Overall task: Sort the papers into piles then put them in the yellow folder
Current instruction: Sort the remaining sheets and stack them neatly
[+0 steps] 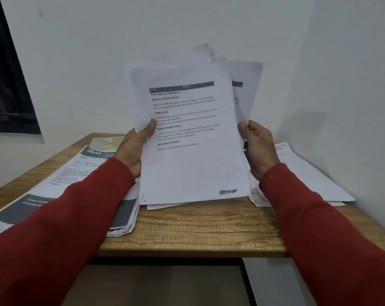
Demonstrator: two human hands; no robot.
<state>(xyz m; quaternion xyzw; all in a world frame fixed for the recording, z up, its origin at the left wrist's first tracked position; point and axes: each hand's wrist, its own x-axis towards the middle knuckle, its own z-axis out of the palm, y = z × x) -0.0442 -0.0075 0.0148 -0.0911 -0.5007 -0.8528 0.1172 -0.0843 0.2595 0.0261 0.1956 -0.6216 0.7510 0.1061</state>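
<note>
Two paper piles lie on the surface (198,226): a thick left pile (61,188) and a thin right pile (308,173); a third held sheaf (191,138) stands raised between them. The left hand (134,149) and right hand (259,146) each pinch one side edge, thumbs in front.

long red sleeves (81,208) cover both arms down to the wrists.

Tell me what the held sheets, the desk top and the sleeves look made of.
Held sheets: thin matte white paper with black print; the upper corners flop.
Desk top: wood or wood-look laminate, with brown grain lines and a dull sheen; I cannot tell which.
Sleeves: soft red fabric, matte, probably knit.
</note>
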